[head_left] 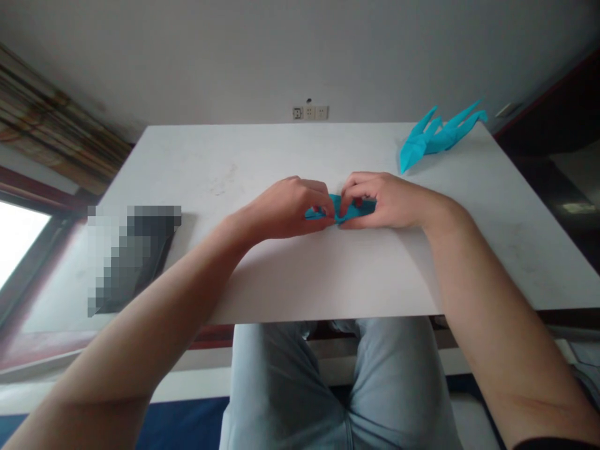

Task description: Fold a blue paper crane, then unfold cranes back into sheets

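Observation:
A small piece of folded blue paper [357, 209] lies at the middle of the white table, partly covered by my fingers. My left hand [300, 205] pinches its left part, thumb and fingertips close together near the centre. From the other side my right hand [370, 199] grips it, with the thumb along the near edge and curled fingers on top. The fingertips of both hands almost meet. Fine creases in the paper are too small to make out. At the back right stand folded blue paper cranes [424, 140], apart from my hands.
The white table [328, 275] reaches back to a grey wall with sockets [310, 113]. A dark flat object [145, 262], blurred by pixels, lies at the left beside my forearm. A window and a curtain [51, 106] are at the far left. My legs are under the table's front edge.

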Tool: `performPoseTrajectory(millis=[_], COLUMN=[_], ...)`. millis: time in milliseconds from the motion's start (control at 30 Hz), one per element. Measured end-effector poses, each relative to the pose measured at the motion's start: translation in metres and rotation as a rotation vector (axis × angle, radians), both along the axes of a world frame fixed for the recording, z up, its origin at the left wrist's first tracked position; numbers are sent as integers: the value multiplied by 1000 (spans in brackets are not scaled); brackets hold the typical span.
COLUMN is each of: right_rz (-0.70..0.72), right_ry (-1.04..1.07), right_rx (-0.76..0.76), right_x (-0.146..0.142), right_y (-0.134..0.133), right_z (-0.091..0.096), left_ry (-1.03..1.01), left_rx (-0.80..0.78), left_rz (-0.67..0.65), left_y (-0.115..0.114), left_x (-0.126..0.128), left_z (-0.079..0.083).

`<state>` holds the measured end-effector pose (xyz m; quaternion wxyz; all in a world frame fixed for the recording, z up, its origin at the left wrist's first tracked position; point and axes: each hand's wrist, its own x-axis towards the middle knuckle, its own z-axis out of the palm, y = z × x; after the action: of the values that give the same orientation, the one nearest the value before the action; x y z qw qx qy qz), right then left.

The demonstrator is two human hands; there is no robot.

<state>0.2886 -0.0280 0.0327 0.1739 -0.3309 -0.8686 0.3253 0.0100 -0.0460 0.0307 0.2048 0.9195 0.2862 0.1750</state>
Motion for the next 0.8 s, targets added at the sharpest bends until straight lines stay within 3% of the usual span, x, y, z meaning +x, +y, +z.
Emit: performPoseTrajectory(millis=[433,600,800], right_rz=[-149,-194,-107], right_ry=[-40,-87,-38], right_rx=[16,-10,-58], right_x=[5,8,5], right_y=[13,12,8], right_z=[-19,-14,-5], left_ry=[6,68,-40], left_rx=[-57,-65,-144], left_rz=[184,311,295], left_y=[6,5,6], left_x=[-3,-3,-2], left_z=[-17,-17,-23])
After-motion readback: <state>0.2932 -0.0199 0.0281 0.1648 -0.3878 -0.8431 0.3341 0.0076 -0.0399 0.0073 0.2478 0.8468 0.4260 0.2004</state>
